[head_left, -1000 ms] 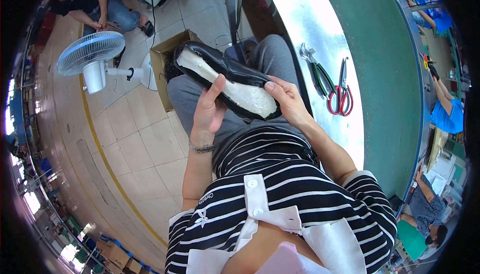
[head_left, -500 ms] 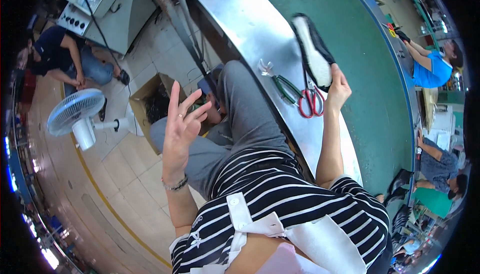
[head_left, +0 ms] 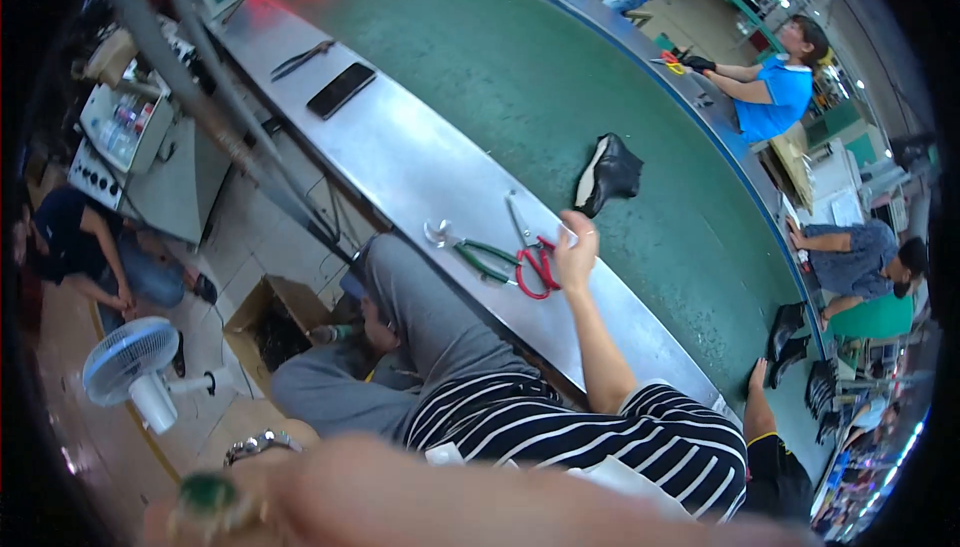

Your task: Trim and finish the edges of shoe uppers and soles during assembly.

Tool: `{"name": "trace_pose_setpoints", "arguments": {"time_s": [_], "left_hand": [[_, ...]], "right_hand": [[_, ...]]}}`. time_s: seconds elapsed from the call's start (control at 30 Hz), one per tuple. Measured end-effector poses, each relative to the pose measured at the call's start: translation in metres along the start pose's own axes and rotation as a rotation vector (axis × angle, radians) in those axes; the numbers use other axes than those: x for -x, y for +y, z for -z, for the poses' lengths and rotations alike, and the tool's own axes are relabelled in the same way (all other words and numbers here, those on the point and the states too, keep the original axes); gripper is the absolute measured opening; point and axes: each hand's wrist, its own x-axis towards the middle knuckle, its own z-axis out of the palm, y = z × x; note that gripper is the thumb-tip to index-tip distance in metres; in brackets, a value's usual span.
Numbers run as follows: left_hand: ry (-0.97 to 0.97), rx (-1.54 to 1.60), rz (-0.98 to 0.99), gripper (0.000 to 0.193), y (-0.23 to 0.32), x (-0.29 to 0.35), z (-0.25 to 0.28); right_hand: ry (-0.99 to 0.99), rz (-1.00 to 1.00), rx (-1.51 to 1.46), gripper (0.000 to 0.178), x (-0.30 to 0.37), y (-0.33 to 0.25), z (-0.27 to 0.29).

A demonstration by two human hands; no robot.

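Note:
My right hand [head_left: 577,252] is over the metal strip of the bench, fingers curled together, right beside the red-handled scissors [head_left: 538,269]. I see nothing held in it. Beyond it, apart from the fingers, a black shoe [head_left: 615,175] with a pale sole edge rests on the green surface. To the left of the scissors are green-handled pliers [head_left: 485,259] and a small clear-looking piece [head_left: 437,234] by their tip. My left hand [head_left: 400,497] is very close at the bottom, large and blurred, with a green-stone ring and a wrist bracelet; its fingers cannot be made out.
On the metal strip [head_left: 400,127] lie a phone [head_left: 341,90] and a thin dark tool [head_left: 302,60]. An open carton [head_left: 270,322] and a fan [head_left: 135,367] stand to the left. Co-workers sit across the green table [head_left: 480,97]; black shoes [head_left: 788,342] stand at the right.
The shoe has left my right hand and lies on the green surface. That hand is now beside the scissors. My left hand rose close to the camera, and the view shifted.

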Motion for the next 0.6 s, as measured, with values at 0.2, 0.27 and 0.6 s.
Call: {"name": "trace_pose_setpoints", "arguments": {"time_s": [0.2,0.27,0.6], "left_hand": [[-0.255,0.146,-0.043,0.025,-0.009,-0.035,0.008],[-0.317,0.204,-0.036,0.025,-0.013,-0.044,0.005],[-0.511,0.497,0.008,0.025,-0.029,-0.069,-0.013]], "right_hand": [[-0.250,0.174,-0.023,0.026,0.070,-0.062,-0.013],[-0.234,0.168,0.001,0.028,0.075,-0.063,-0.015],[-0.263,0.179,0.032,0.029,0.073,-0.062,-0.026]]}}
